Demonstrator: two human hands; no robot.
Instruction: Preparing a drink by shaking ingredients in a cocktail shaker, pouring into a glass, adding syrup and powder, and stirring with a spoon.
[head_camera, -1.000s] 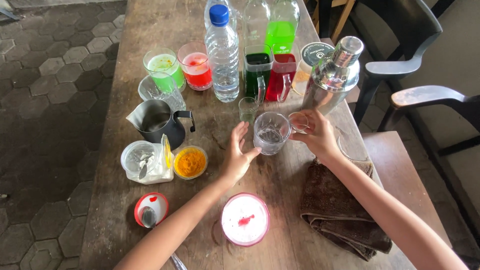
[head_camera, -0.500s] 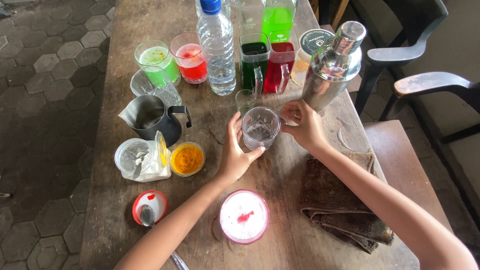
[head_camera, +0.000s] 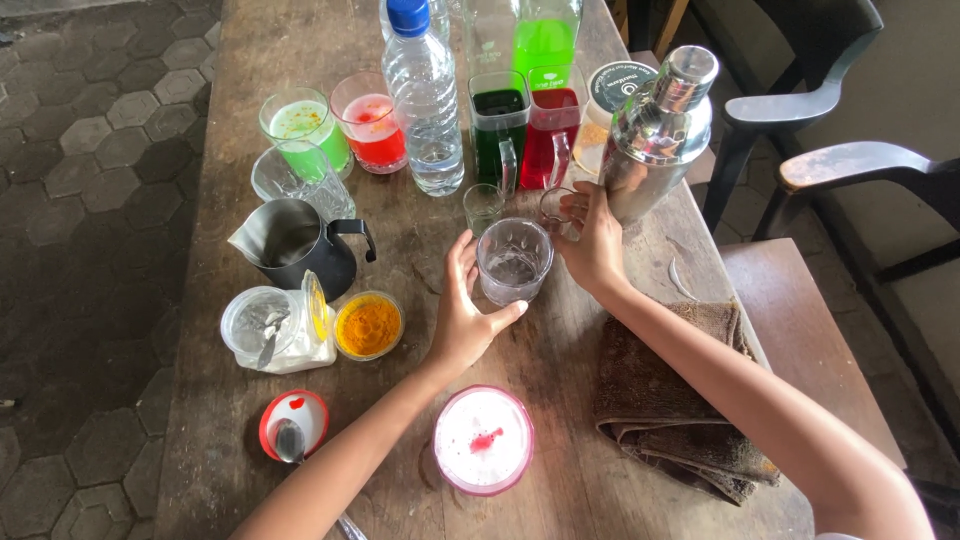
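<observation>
Now, from the head camera, we see our left hand (head_camera: 462, 318) cupped loosely open against the clear glass (head_camera: 513, 261) at the middle of the wooden surface (head_camera: 400, 250), thumb touching its base. Our right hand (head_camera: 592, 240), at three o'clock from the glass, curls around a small shot glass (head_camera: 556, 208). A steel shaker (head_camera: 665, 130) stands at one o'clock, a brown towel (head_camera: 670, 400) at four o'clock.

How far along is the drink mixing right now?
Done: the green drink glass and red drink glass stand filled. In hand: the left hand cups the clear dimpled tumbler, which looks empty; the right hand rests beside it, near the steel cocktail shaker. Left: that tumbler remains unfilled.
</observation>
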